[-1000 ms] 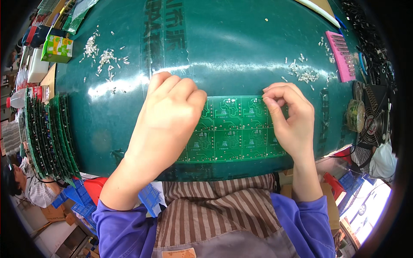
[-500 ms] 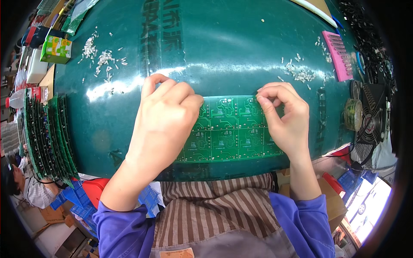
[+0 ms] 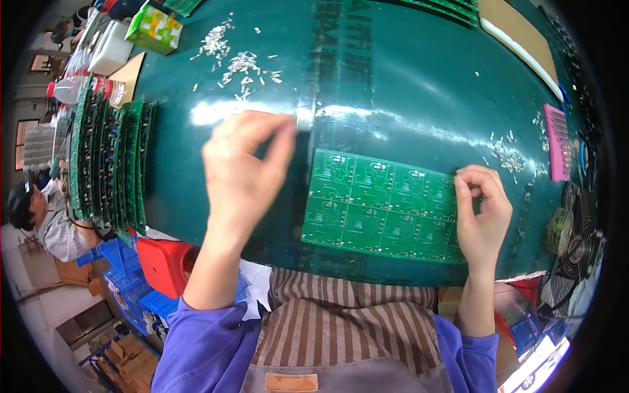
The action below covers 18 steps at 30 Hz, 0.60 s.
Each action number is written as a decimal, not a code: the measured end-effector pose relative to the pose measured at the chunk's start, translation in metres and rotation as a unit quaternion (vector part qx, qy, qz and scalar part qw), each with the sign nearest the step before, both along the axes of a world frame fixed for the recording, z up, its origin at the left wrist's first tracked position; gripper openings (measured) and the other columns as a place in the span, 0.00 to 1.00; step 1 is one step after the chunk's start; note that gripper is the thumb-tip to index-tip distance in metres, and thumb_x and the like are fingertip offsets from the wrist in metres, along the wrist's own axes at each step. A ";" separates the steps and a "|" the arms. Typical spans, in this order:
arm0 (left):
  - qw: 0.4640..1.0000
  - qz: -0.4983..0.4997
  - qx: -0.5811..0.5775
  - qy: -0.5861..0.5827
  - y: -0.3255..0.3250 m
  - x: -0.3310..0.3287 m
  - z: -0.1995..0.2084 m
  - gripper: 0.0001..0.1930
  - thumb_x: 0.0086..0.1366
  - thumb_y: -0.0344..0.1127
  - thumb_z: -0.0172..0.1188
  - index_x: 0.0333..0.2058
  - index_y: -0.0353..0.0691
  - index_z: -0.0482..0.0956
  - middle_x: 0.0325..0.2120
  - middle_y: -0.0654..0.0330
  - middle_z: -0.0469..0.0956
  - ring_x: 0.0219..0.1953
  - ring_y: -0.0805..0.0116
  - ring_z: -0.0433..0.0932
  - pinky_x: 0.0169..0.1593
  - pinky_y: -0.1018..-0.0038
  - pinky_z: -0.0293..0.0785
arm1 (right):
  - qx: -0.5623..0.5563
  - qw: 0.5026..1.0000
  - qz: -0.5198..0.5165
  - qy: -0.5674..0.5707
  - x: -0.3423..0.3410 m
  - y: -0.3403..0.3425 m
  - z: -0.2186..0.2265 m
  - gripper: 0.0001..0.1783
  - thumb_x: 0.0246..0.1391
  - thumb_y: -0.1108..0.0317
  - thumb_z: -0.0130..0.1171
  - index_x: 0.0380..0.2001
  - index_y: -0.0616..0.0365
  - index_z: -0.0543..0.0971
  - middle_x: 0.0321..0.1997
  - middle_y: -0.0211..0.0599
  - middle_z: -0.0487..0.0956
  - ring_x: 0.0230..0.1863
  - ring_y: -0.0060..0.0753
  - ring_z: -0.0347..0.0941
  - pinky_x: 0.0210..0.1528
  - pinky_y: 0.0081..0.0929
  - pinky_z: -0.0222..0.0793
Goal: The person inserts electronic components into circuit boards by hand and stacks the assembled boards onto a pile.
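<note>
A green circuit board panel (image 3: 372, 207), split into several like sections, lies flat on the green table mat (image 3: 406, 85) in front of me. Left of the board, my left hand (image 3: 246, 173) is raised and slightly blurred. Its thumb and forefinger curl together in a pinch, and I cannot make out anything between them. My right hand (image 3: 483, 213) covers the board's right end. The thumb and forefinger there are pinched close to the far edge, and whatever they may hold is too small to see. Small clear components (image 3: 242, 65) lie in loose piles beyond my left hand.
Assembled circuit boards (image 3: 108, 160) stand in a row at the left edge. Behind them are a bottle (image 3: 65, 90) and a green drink carton (image 3: 154, 29). More clear components (image 3: 508, 154) lie at the right, near a pink comb-like block (image 3: 557, 141). A red stool (image 3: 160, 265) stands below left.
The view has turned left, so the scene sits further right. My left hand has come off the board's left end and moved left, uncovering it. The right hand stays at the board's right part.
</note>
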<state>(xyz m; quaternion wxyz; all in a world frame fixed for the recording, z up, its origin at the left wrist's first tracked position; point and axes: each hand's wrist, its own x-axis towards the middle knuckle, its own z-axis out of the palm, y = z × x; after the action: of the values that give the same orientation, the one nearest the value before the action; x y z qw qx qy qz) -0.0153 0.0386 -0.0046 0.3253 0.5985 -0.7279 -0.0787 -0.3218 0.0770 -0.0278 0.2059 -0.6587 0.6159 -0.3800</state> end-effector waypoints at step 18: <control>0.979 -0.125 0.069 -0.145 -0.033 0.050 0.010 0.05 0.57 0.24 0.67 0.32 0.34 0.80 0.31 0.57 0.80 0.35 0.60 0.78 0.44 0.69 0.72 | -0.013 1.000 -0.005 -0.026 0.003 -0.004 -0.002 0.03 0.53 0.80 0.65 0.30 0.62 0.81 0.34 0.36 0.83 0.35 0.31 0.76 0.34 0.24 0.69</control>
<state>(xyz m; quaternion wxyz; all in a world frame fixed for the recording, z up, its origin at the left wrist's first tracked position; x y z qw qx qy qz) 0.0345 0.0051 0.0057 0.1620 0.5284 -0.8294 -0.0813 -0.3187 0.0734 -0.0300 0.2114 -0.6482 0.6088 -0.4056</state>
